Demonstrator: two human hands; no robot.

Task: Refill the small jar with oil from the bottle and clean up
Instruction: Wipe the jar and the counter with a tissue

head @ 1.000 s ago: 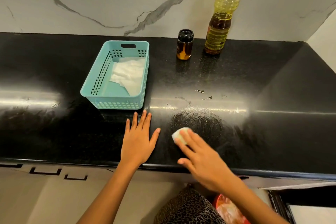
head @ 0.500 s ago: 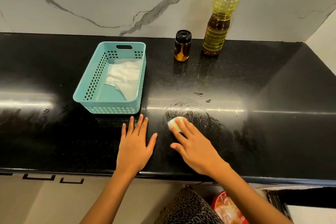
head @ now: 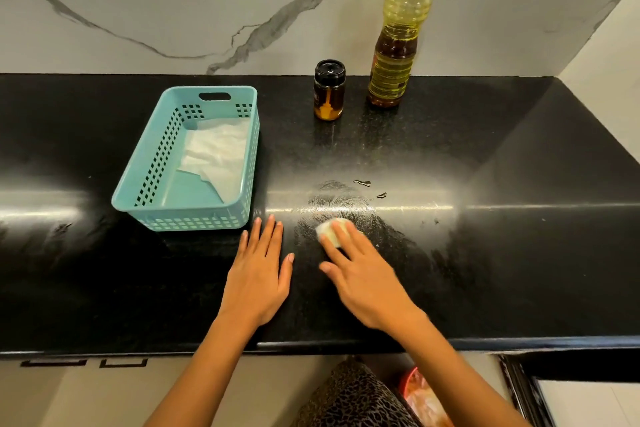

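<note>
Tissue wad (head: 329, 230) is being pressed onto the black worktop (head: 502, 253) under the straight fingers of the right hand (head: 367, 281). Its grip is released: the wad is only being pinned, not clasped. Left hand (head: 258, 281) is being rested flat just beside it, grip released too, nothing held. Small jar (head: 329, 90) is standing capped at the back with oil showing inside. Bottle (head: 398, 38) is standing capped just to its right. Both are well apart from the hands, so the refill is being judged done and the wiping in hand.

Risks:
- Oily smear (head: 332, 201) is likely being spread rather than lifted, since the wad looks small and soaked. A greasy film is probably being left.
- Droplets (head: 362, 183) are lying just beyond the smear, outside the wad, and could be missed.
- With nothing clasped, the wad could be slipped out from under the fingers on the slick surface.
- The jar could be knocked by a wide stroke toward the back.
- Fresh tissues (head: 218, 152) are lying in the teal basket (head: 138, 191), near the left hand, and could be soiled if reached for with oily fingers.
</note>
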